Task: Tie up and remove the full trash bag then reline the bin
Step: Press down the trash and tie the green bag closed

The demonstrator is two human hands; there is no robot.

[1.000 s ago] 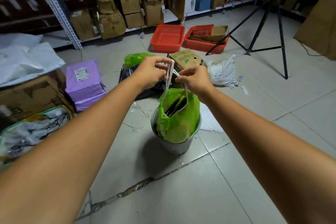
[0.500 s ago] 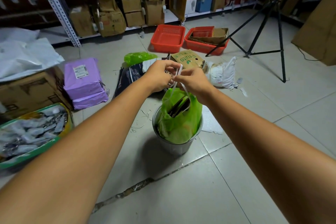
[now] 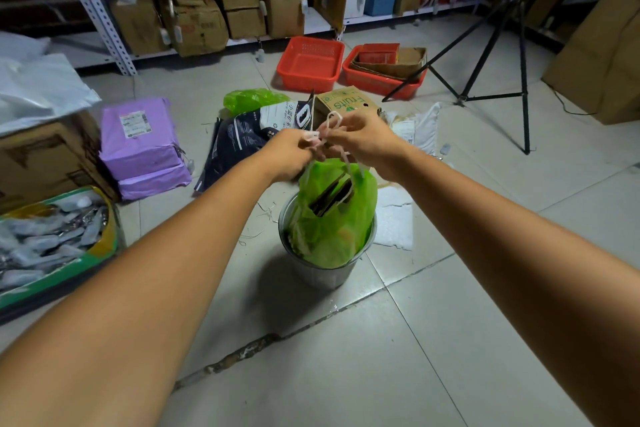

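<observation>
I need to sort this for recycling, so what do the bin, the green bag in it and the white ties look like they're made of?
Bin: probably galvanised or steel sheet, dull grey with a soft sheen.
Green bag: thin plastic film, translucent, crinkled and glossy.
White ties: likely plastic drawstring, smooth and flat, held looped by the left hand and right hand; could be tape.

box [image 3: 341, 102]: green "Fruits", upside down from this view | dark bag [image 3: 256, 139]: white panel with Chinese characters, not legible, and a large "0"-like mark at its right end | purple parcel [image 3: 136, 135]: white shipping label, print too small to read | shelf cartons: red marks, blurred, unreadable
</observation>
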